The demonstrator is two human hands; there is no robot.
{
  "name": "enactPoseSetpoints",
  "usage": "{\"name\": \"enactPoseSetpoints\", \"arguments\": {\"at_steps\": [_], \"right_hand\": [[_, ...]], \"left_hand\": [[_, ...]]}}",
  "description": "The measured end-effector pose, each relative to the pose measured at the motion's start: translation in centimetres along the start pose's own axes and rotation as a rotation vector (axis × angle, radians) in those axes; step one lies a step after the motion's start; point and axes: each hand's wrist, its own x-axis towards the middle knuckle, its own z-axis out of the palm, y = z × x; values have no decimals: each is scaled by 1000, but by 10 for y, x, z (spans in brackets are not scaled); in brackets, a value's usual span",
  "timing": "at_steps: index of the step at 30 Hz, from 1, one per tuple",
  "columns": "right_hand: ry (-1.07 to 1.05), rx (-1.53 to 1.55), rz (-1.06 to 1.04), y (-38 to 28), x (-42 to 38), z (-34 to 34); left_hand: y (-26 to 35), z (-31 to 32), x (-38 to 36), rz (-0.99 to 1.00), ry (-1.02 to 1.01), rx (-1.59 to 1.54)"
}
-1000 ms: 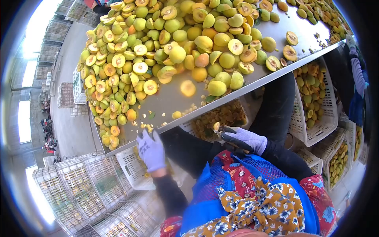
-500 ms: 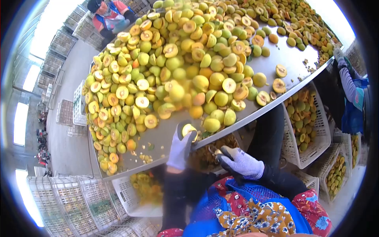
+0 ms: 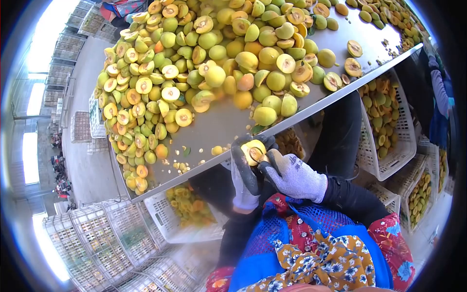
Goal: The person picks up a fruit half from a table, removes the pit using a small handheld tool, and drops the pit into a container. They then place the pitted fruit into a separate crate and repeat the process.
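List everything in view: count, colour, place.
Cut stone-fruit half: one, yellow, in left hand
Thin curved-loop tool: one, dark loop, at the cut face, in right hand
Heaped round fruit, many halved: uncountable, green-yellow-orange, on table
Flat sheet-metal table: one, grey, ahead
Slotted plastic crates holding fruit: several, white, below table's near edge
Wire-framed crate stacks: several, whitish, lower left
Smooth floor: one, grey, left
Co-workers: two, partly visible, top left and right edge
Small machines or clutter: unclear, dark and red, far left
Floral-sleeved clothing with blue apron: red, blue, mustard, bottom
Gloved left hand: one, lilac-black, centre
Gloved right hand: one, lilac-black, right of it
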Motion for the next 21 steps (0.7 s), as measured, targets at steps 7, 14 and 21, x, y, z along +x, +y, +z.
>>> {"name": "enactPoseSetpoints", "arguments": {"at_steps": [7, 14, 21], "right_hand": [[23, 291, 121, -4, -6, 15], [-229, 1806, 761, -7, 1, -19], [-621, 2773, 747, 25, -19, 15]], "left_hand": [[-16, 7, -10, 85, 86, -45], [-17, 6, -12, 72, 12, -43], [-25, -3, -12, 60, -94, -30]]}}
